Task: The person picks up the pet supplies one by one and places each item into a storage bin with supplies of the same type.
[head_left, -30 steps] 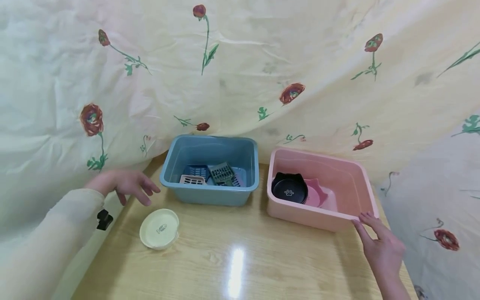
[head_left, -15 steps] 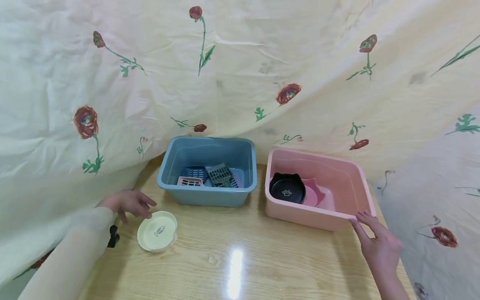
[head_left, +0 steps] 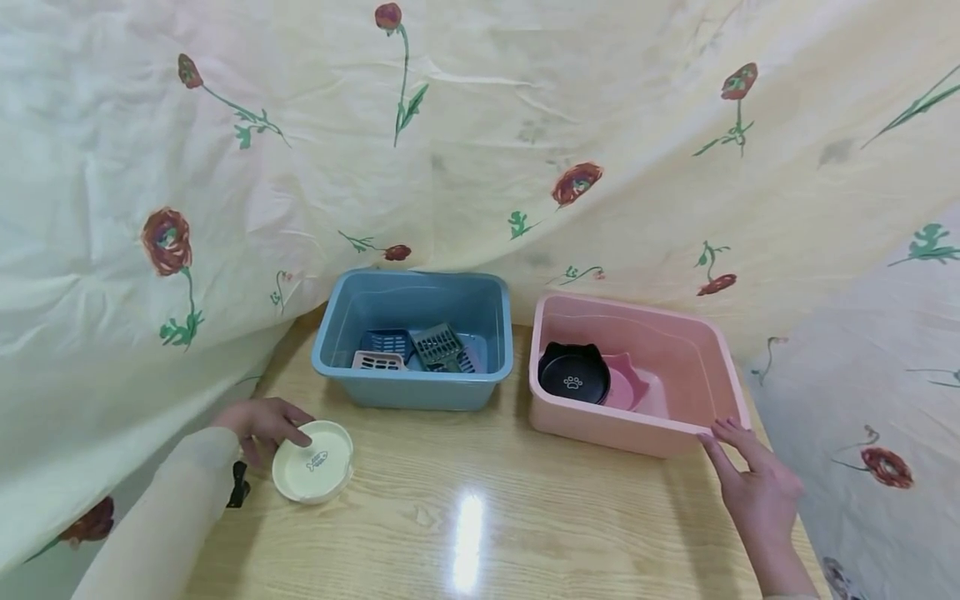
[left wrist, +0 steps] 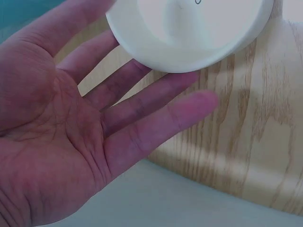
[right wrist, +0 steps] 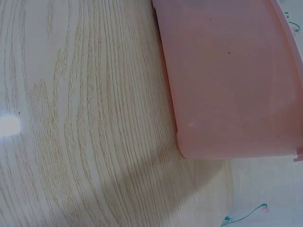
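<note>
A cream round pet bowl with a fish-bone print sits on the wooden table at the left. My left hand is at its far-left rim, the thumb reaching over the edge. In the left wrist view, the straight, spread fingers lie along the bowl's outer side, some tips partly hidden by it. My right hand pinches the near right corner of the pink bin, thumb outside and fingers over the rim. A black cat-eared bowl and a pink one lie inside that bin.
A blue bin stands at the back, left of the pink one. Inside are several slotted litter scoops, including a green scoop and a pale pink scoop. A flowered cloth hangs behind the table.
My left hand has come down and toward the right, from above the cream bowl to its rim. The right hand stays on the pink bin's corner. The view has shifted slightly.
</note>
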Demonstrator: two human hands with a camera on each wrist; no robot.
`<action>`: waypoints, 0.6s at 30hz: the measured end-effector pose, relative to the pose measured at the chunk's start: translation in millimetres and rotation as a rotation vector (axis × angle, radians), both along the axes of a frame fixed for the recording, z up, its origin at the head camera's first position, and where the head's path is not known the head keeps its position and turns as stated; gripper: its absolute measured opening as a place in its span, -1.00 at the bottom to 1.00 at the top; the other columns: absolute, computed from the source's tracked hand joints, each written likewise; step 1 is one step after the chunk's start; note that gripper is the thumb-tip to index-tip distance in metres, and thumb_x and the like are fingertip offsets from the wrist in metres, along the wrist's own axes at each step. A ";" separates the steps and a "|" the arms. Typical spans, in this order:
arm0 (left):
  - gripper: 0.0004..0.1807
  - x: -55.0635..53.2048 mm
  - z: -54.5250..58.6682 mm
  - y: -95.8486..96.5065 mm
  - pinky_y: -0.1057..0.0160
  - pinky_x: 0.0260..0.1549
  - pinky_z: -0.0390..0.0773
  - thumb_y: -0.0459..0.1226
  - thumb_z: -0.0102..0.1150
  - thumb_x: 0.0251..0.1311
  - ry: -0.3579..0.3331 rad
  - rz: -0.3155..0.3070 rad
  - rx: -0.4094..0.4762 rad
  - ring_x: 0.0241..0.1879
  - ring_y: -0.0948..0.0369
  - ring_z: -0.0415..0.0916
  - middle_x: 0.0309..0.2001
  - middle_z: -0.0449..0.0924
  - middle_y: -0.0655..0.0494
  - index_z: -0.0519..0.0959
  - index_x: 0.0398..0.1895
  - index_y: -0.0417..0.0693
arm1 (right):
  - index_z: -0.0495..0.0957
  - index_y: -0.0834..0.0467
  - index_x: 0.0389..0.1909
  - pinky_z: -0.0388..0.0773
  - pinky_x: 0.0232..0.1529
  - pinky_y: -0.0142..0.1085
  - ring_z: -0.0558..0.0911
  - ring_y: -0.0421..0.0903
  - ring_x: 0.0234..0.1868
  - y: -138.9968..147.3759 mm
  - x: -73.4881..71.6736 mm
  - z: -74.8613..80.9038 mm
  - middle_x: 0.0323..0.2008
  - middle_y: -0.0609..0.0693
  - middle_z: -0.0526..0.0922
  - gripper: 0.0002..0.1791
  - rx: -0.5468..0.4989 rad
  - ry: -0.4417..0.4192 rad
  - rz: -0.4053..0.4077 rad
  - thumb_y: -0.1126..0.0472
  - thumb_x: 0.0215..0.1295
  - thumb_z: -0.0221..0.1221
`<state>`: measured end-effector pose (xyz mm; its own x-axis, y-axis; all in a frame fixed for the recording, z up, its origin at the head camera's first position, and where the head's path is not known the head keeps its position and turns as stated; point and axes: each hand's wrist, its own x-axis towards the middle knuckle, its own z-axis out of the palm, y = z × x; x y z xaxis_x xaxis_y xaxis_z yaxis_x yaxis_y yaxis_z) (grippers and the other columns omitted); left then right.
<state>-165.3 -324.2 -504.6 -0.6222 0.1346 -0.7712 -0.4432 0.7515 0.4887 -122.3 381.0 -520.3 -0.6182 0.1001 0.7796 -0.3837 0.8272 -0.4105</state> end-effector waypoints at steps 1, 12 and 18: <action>-0.29 0.5 -1.4 -0.6 -0.13 -0.18 0.78 -0.12 0.41 0.38 0.001 0.005 0.002 0.05 -0.15 0.63 0.17 0.61 -0.31 0.45 0.50 -0.22 | 0.83 0.32 -0.20 0.37 0.32 -0.64 0.53 -0.71 0.16 -0.3 0.0 0.4 -0.18 0.33 0.80 -0.71 -0.002 -0.002 0.001 0.18 0.21 0.56; -0.40 12.0 -16.3 1.4 0.02 -0.37 0.81 -0.29 0.36 0.39 0.052 0.069 0.088 -0.14 0.03 0.71 0.00 0.66 -0.10 0.49 0.45 -0.26 | 0.83 0.32 -0.19 0.33 0.28 -0.71 0.50 -0.72 0.19 -0.1 1.7 -0.8 -0.16 0.31 0.80 -0.68 -0.003 -0.023 -0.016 0.11 0.25 0.54; -0.43 16.7 -19.9 3.4 0.05 -0.42 0.81 -0.34 0.33 0.40 0.075 0.102 0.096 -0.16 0.05 0.72 -0.01 0.67 -0.10 0.50 0.44 -0.27 | 0.83 0.30 -0.17 0.35 0.30 -0.68 0.51 -0.71 0.19 -0.3 0.2 -1.0 -0.14 0.30 0.81 -0.69 -0.013 -0.026 -0.021 0.13 0.23 0.55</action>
